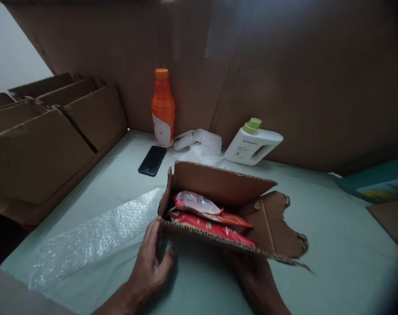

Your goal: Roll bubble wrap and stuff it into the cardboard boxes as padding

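An open cardboard box (223,183) with ragged edges sits in front of me, its right end flap (281,223) folded outward. Inside lie a white and pink packet (197,202) and red packets (212,227), partly hidden by the front wall. My left hand (151,258) holds the box at its near left corner, fingers along the end and thumb apart in front. Under the front wall, toward the right, my right hand (253,273) supports the box; its fingers are hidden beneath it.
A bubble wrap strip (97,236) lies at left, beside large cardboard boxes (54,148). Behind stand an orange bottle (162,109), a dark phone (152,160) lying flat, crumpled bubble wrap (199,146) and a leaning white bottle (253,146). A green package (379,181) is at right.
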Tool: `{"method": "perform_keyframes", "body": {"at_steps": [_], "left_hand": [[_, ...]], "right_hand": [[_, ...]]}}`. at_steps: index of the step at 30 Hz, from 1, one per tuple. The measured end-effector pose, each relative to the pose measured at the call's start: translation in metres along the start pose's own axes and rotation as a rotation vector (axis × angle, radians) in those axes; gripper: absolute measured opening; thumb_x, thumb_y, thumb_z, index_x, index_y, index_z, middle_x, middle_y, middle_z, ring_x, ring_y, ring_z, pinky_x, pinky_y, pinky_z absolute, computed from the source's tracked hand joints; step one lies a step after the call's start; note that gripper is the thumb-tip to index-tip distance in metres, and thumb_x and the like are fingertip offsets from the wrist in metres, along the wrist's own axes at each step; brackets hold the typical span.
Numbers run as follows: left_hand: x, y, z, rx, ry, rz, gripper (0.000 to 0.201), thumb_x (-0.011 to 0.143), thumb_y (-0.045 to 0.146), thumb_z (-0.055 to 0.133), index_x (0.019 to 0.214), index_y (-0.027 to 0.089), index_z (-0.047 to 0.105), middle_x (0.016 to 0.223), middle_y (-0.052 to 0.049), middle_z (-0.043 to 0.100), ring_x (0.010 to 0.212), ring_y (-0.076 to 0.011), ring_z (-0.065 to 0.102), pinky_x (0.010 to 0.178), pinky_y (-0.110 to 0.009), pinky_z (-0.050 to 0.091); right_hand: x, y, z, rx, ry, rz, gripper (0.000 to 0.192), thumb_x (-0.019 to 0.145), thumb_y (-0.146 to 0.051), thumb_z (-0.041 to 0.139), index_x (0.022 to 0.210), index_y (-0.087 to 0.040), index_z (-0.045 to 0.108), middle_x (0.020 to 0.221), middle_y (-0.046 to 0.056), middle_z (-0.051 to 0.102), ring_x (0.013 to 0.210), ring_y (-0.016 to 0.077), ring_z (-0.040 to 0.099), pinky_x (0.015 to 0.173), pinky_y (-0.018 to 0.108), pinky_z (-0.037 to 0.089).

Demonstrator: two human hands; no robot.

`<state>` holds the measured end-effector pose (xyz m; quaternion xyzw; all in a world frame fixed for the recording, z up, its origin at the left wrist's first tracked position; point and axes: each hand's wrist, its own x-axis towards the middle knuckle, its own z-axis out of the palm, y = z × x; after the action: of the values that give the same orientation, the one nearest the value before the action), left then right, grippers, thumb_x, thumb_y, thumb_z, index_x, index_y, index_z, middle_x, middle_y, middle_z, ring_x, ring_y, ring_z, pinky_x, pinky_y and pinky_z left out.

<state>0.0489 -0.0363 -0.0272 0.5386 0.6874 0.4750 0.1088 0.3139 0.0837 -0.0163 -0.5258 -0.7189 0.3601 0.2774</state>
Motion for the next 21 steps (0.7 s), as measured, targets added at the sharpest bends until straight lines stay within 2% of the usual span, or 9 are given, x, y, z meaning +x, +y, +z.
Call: {"method": "perform_keyframes", "body": {"at_steps": [2, 5, 8, 10, 11, 13, 15, 18, 21], "left_hand": [[0.025, 0.004, -0.007, 0.038, -0.028, 0.064, 0.072, 0.091, 0.026, 0.057, 0.156, 0.028, 0.026, 0.147, -0.016, 0.052, 0.132, -0.0337, 0.055, 0.105, -0.053, 0.052], [0.047, -0.002, -0.038, 0.131, -0.087, 0.108, 0.065, 0.092, 0.024, 0.054, 0.153, 0.028, 0.033, 0.145, -0.014, 0.052, 0.133, -0.0312, 0.052, 0.107, -0.052, 0.048], [0.053, -0.023, -0.079, 0.315, -0.029, 0.093, 0.049, 0.093, 0.026, 0.052, 0.141, 0.025, 0.05, 0.136, -0.014, 0.057, 0.126, -0.0313, 0.054, 0.105, -0.053, 0.046], [0.056, -0.04, -0.1, 0.443, 0.012, 0.054, 0.046, 0.089, 0.033, 0.057, 0.134, 0.023, 0.057, 0.13, -0.015, 0.06, 0.119, -0.034, 0.056, 0.1, -0.054, 0.048], [0.057, -0.048, -0.107, 0.495, -0.008, 0.035, 0.047, 0.086, 0.036, 0.06, 0.131, 0.022, 0.06, 0.128, -0.015, 0.062, 0.117, -0.0352, 0.057, 0.097, -0.054, 0.049], [0.059, -0.059, -0.115, 0.57, -0.097, 0.022, 0.043, 0.083, 0.039, 0.063, 0.122, 0.022, 0.066, 0.125, -0.015, 0.064, 0.114, -0.0362, 0.058, 0.093, -0.054, 0.05], [0.058, -0.064, -0.117, 0.605, -0.167, 0.047, 0.029, 0.086, 0.035, 0.058, 0.11, 0.023, 0.07, 0.119, -0.013, 0.068, 0.11, -0.0343, 0.061, 0.09, -0.051, 0.051], [0.048, -0.063, -0.118, 0.585, -0.146, 0.128, 0.021, 0.089, 0.027, 0.053, 0.096, 0.023, 0.071, 0.111, -0.012, 0.071, 0.102, -0.0312, 0.065, 0.087, -0.048, 0.052], [0.025, -0.052, -0.123, 0.498, -0.106, 0.258, 0.016, 0.087, 0.023, 0.055, 0.093, 0.024, 0.069, 0.109, -0.009, 0.072, 0.098, -0.028, 0.067, 0.085, -0.044, 0.053]], "right_hand": [[0.02, -0.018, 0.001, 0.051, -0.043, 0.039, 0.045, 0.082, -0.055, 0.066, 0.109, -0.02, 0.074, 0.108, 0.012, 0.078, 0.1, 0.0381, 0.073, 0.081, 0.049, 0.063], [0.031, -0.028, 0.0, 0.083, -0.037, 0.065, 0.049, 0.079, -0.058, 0.067, 0.107, -0.019, 0.071, 0.109, 0.014, 0.077, 0.099, 0.0362, 0.073, 0.082, 0.046, 0.062], [0.02, -0.019, -0.004, 0.04, 0.04, 0.092, 0.057, 0.077, -0.058, 0.068, 0.117, -0.018, 0.063, 0.116, 0.014, 0.074, 0.105, 0.0347, 0.071, 0.089, 0.047, 0.059], [0.011, -0.014, -0.007, 0.001, 0.08, 0.085, 0.062, 0.076, -0.058, 0.068, 0.124, -0.021, 0.058, 0.122, 0.013, 0.071, 0.112, 0.0339, 0.068, 0.095, 0.047, 0.056], [0.008, -0.014, -0.007, -0.012, 0.086, 0.069, 0.062, 0.076, -0.058, 0.068, 0.125, -0.022, 0.056, 0.124, 0.013, 0.07, 0.113, 0.0336, 0.067, 0.096, 0.047, 0.054], [0.006, -0.02, -0.005, -0.021, 0.073, 0.026, 0.059, 0.078, -0.057, 0.067, 0.124, -0.022, 0.056, 0.122, 0.012, 0.07, 0.113, 0.0332, 0.067, 0.097, 0.047, 0.054], [0.01, -0.031, -0.001, -0.013, 0.06, -0.009, 0.055, 0.079, -0.056, 0.066, 0.121, -0.021, 0.056, 0.118, 0.013, 0.071, 0.109, 0.0328, 0.068, 0.094, 0.046, 0.054], [0.023, -0.047, 0.005, 0.018, 0.054, -0.022, 0.049, 0.084, -0.054, 0.062, 0.119, -0.02, 0.055, 0.112, 0.013, 0.072, 0.102, 0.0317, 0.069, 0.089, 0.046, 0.056], [0.035, -0.054, 0.008, 0.016, 0.023, -0.025, 0.047, 0.085, -0.053, 0.058, 0.116, -0.019, 0.056, 0.106, 0.013, 0.073, 0.095, 0.0316, 0.07, 0.085, 0.046, 0.057]]}}
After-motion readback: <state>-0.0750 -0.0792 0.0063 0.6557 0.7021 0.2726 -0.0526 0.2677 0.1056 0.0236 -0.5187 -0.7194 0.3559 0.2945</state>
